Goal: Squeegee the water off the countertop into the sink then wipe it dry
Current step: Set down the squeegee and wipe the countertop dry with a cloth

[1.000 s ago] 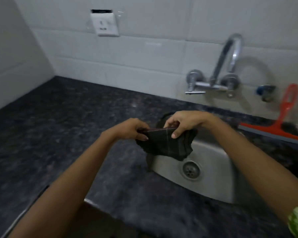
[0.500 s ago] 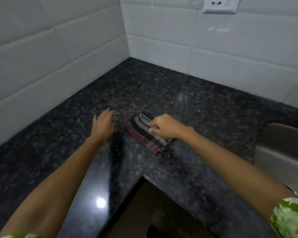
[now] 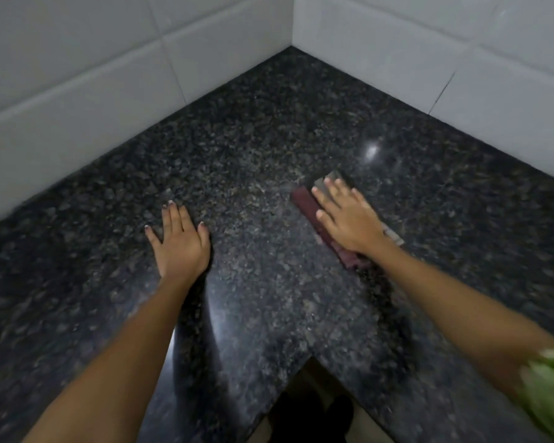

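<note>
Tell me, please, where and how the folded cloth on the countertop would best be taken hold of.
The folded cloth lies flat on the countertop under the right hand, whose palm presses on it. Its long maroon edge, exposed on the left of that hand, is probably the best part to pinch. Come from above and the left, thumb under the fold, since the flat cloth offers no raised part. The left hand rests apart, palm down.

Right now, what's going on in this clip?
A person is wiping a dark speckled countertop in the corner where two white tiled walls meet. The right hand lies flat on a folded cloth, pressing it against the stone. The left hand rests palm down on the bare counter, holding nothing. No sink or squeegee is in view.
</note>
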